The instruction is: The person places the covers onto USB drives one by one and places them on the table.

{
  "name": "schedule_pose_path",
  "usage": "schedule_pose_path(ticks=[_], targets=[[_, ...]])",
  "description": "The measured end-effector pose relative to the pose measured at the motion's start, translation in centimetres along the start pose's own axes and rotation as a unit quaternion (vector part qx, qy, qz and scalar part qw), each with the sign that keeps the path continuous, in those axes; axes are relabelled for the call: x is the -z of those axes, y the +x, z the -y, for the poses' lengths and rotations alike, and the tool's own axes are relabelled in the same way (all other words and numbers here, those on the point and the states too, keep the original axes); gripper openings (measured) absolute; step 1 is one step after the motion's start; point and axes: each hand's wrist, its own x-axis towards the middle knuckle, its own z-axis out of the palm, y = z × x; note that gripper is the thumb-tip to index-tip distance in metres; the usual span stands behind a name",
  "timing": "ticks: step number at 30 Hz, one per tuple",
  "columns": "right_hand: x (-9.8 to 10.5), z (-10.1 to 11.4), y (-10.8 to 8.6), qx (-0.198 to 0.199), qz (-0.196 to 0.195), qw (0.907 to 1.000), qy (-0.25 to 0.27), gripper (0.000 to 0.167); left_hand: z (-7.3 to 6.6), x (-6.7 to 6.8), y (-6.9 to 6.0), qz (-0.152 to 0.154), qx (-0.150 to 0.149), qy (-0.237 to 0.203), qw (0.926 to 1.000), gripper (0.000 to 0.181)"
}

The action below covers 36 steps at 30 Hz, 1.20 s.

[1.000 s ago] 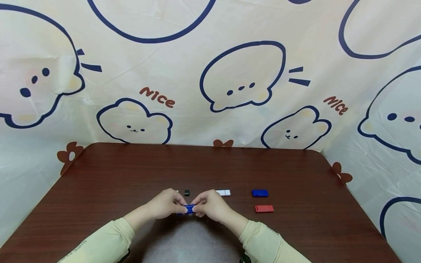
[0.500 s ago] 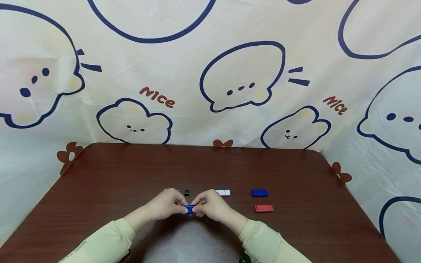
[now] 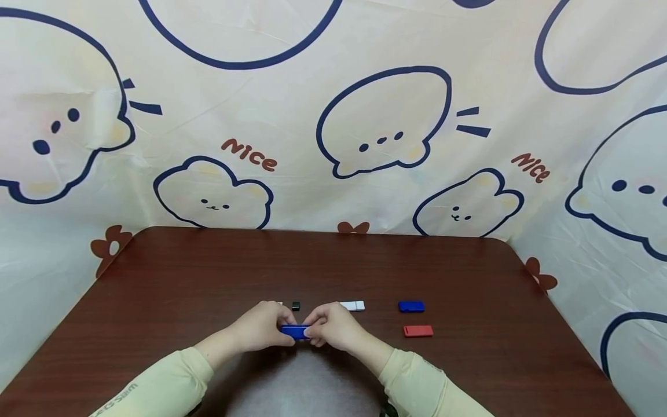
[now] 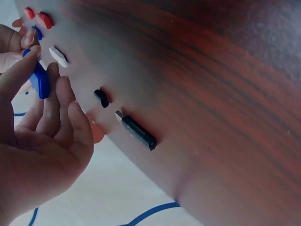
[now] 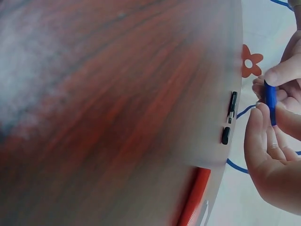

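Both hands hold a blue USB stick (image 3: 293, 331) lengthwise just above the table; no metal plug shows on it. My right hand (image 3: 339, 327) pinches its right end between thumb and fingers. Around its left end is my left hand (image 3: 255, 329), the thumb low along the front edge and the fingers behind. In the left wrist view, a black USB stick (image 4: 137, 133) lies with its metal plug bare, pointing at a separate black cap (image 4: 101, 97). The left hand mostly hides that stick in the head view.
Beyond my right hand lies a white USB stick (image 3: 354, 306). Farther right are another blue stick (image 3: 411, 306) and a red stick (image 3: 418, 330). The brown table (image 3: 333, 266) meets a printed cloth (image 3: 292, 116) at its back and sides.
My left thumb has slid down off the blue USB stick's front face, so more of the stick shows. The right hand has barely moved.
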Motion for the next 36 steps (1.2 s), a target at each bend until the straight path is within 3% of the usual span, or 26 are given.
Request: schedule_pose_path(ticks=[7, 13, 16, 23, 27, 31, 36], targets=[[-0.2, 0.4, 0.0, 0.004, 0.003, 0.9999, -0.015, 0.008, -0.2, 0.0, -0.4, -0.02, 0.013, 0.048, 0.9986, 0.023], [-0.2, 0.6, -0.2, 0.035, 0.014, 0.9958, -0.084, 0.011, -0.1, 0.0, -0.6, -0.033, 0.014, 0.081, 0.996, 0.024], [-0.3, 0.5, -0.2, 0.058, 0.008, 0.9876, -0.146, 0.015, -0.1, 0.0, -0.7, -0.043, 0.006, 0.087, 0.9952, 0.024], [-0.8, 0.6, -0.4, 0.109, -0.022, 0.9588, -0.261, 0.013, -0.1, 0.0, -0.9, -0.082, -0.015, 0.127, 0.9884, 0.025], [-0.9, 0.9, -0.5, 0.121, -0.031, 0.9449, -0.302, 0.012, -0.1, 0.0, -1.0, -0.1, -0.031, 0.144, 0.984, 0.025], [-1.1, 1.1, -0.5, 0.129, -0.039, 0.9332, -0.333, 0.013, -0.1, 0.0, -1.1, -0.1, -0.027, 0.144, 0.9842, 0.023], [-1.2, 1.2, -0.5, 0.135, -0.044, 0.9271, -0.347, 0.013, -0.1, -0.1, -1.3, -0.099, -0.016, 0.14, 0.9851, 0.02]])
